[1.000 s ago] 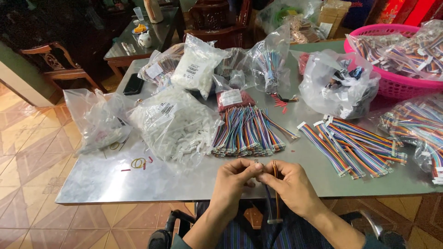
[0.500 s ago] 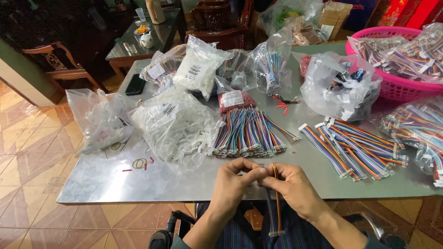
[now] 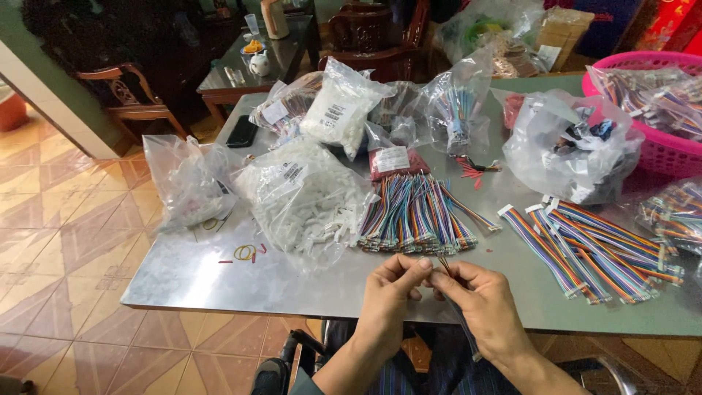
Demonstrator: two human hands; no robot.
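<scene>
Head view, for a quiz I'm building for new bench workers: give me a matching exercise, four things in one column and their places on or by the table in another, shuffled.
Things:
1. pink basket
2. black phone
3. loose rubber bands
4. thin wires

Places:
A. far left part of the table, beside the plastic bags
B. pinched between both hands at the near table edge
C. far right corner of the table
D. near left part of the table, in front of the bag of white connectors

Pairs: 1-C, 2-A, 3-D, 4-B
</scene>
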